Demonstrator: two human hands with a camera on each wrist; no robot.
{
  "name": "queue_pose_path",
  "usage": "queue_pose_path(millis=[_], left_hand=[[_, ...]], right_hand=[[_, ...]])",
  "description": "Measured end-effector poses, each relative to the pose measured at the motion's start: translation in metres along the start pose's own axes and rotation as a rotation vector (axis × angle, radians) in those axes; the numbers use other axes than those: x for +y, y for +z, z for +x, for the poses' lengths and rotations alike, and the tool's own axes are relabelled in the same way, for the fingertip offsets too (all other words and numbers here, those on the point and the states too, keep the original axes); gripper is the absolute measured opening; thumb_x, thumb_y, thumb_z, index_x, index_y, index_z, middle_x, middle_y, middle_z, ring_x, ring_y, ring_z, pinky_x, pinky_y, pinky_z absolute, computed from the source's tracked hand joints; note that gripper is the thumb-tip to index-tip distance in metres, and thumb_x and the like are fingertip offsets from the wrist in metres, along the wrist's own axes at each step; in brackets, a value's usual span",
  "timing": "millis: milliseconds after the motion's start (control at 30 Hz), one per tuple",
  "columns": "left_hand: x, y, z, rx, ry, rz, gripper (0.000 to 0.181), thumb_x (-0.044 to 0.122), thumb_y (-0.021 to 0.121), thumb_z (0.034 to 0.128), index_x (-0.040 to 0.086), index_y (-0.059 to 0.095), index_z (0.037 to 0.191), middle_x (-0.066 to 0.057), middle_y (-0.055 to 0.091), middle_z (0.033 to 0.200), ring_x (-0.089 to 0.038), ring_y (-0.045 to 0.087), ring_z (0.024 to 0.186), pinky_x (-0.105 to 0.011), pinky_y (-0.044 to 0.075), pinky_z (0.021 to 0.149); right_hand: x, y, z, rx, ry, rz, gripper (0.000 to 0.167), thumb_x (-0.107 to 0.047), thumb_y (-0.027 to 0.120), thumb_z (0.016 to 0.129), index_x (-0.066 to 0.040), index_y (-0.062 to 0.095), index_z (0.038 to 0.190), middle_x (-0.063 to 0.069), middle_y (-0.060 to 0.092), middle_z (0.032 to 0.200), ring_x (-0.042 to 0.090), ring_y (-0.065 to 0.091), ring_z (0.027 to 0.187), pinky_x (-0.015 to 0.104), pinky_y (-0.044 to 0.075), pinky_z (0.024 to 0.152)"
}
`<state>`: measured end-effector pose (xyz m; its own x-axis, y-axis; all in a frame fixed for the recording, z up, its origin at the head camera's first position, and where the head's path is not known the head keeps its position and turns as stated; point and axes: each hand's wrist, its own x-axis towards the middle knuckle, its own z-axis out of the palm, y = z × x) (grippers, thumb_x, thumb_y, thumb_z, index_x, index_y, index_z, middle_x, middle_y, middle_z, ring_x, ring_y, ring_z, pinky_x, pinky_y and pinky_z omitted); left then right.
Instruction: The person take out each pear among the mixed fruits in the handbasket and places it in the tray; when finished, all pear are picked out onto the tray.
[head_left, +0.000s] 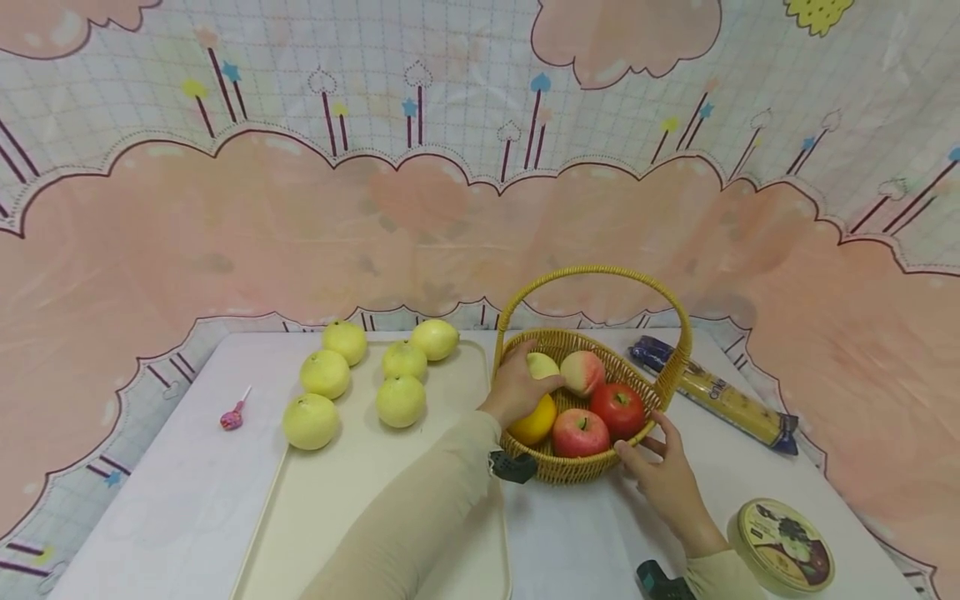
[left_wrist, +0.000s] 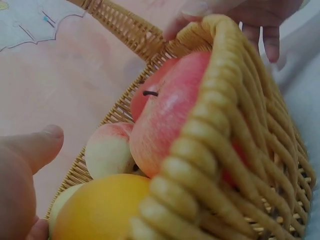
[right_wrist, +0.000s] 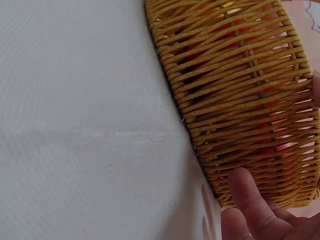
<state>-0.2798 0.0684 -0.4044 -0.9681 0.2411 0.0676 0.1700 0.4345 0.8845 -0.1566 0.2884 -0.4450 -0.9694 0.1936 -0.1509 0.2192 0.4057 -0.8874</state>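
My left hand (head_left: 519, 387) reaches over the left rim of the wicker basket (head_left: 562, 475), at a pale yellow fruit (head_left: 542, 365). Its fingers lie along the fruit's far side and the thumb stands out straight. In the left wrist view that thumb (left_wrist: 47, 142) shows apart from the fruit. An orange (head_left: 534, 423), a peach (head_left: 582, 372), a pink apple (head_left: 581, 433) and a red apple (head_left: 618, 408) lie beside it. My right hand (head_left: 667, 479) holds the basket's near right corner, fingertips (right_wrist: 245, 185) against the outer weave. The pale fruit's underside is hidden.
Several pale yellow-green fruits (head_left: 401, 402) sit in two rows on and beside a cream tray (head_left: 337, 517). A lollipop (head_left: 232, 417) lies left. Right of the basket are a long yellow packet (head_left: 720, 396) and a round tin (head_left: 786, 546). The basket's tall handle (head_left: 592, 270) arches above.
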Motion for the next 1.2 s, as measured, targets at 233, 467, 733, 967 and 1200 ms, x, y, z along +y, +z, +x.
queue_pose_path(millis=[233, 467, 733, 967, 1200], left_hand=[[-0.003, 0.004, 0.007, 0.039, 0.052, -0.007, 0.073, 0.024, 0.075, 0.0897, 0.003, 0.040, 0.151, -0.017, 0.036, 0.154, -0.031, 0.043, 0.135, -0.041, 0.034, 0.112], [-0.003, 0.004, 0.009, 0.034, 0.109, -0.026, 0.070, 0.018, 0.074, 0.0898, 0.004, 0.041, 0.150, -0.016, 0.040, 0.150, -0.030, 0.046, 0.132, -0.040, 0.038, 0.110], [-0.002, 0.004, 0.012, 0.025, 0.083, -0.024, 0.058, 0.013, 0.070, 0.0924, 0.003, 0.048, 0.145, -0.016, 0.034, 0.155, -0.030, 0.042, 0.137, -0.039, 0.034, 0.113], [-0.006, 0.005, 0.019, 0.026, 0.099, -0.008, 0.058, 0.014, 0.073, 0.0913, 0.002, 0.050, 0.143, -0.017, 0.045, 0.146, -0.029, 0.048, 0.131, -0.038, 0.039, 0.109], [-0.005, 0.005, 0.022, 0.023, 0.073, -0.002, 0.059, 0.013, 0.070, 0.0926, 0.002, 0.046, 0.146, -0.017, 0.045, 0.147, -0.029, 0.044, 0.135, -0.039, 0.035, 0.112]], right_hand=[[-0.001, 0.001, -0.001, 0.004, 0.006, -0.001, 0.100, -0.047, 0.066, 0.095, -0.011, 0.000, 0.160, 0.032, 0.036, 0.146, 0.031, 0.065, 0.105, 0.037, 0.055, 0.075], [-0.003, 0.001, -0.002, 0.003, 0.003, 0.023, 0.098, -0.044, 0.066, 0.096, -0.012, -0.001, 0.160, 0.033, 0.034, 0.146, 0.032, 0.065, 0.104, 0.036, 0.054, 0.075], [-0.004, 0.002, -0.003, 0.001, 0.000, 0.040, 0.098, -0.043, 0.066, 0.096, -0.011, -0.001, 0.160, 0.033, 0.034, 0.145, 0.031, 0.067, 0.101, 0.036, 0.054, 0.074], [-0.003, 0.001, -0.005, 0.011, -0.021, 0.062, 0.093, -0.037, 0.066, 0.098, -0.012, 0.001, 0.160, 0.032, 0.036, 0.144, 0.029, 0.069, 0.096, 0.033, 0.053, 0.071], [-0.003, 0.001, -0.005, 0.010, -0.025, 0.059, 0.092, -0.036, 0.065, 0.098, -0.012, 0.002, 0.160, 0.032, 0.037, 0.144, 0.029, 0.069, 0.096, 0.032, 0.053, 0.071]])
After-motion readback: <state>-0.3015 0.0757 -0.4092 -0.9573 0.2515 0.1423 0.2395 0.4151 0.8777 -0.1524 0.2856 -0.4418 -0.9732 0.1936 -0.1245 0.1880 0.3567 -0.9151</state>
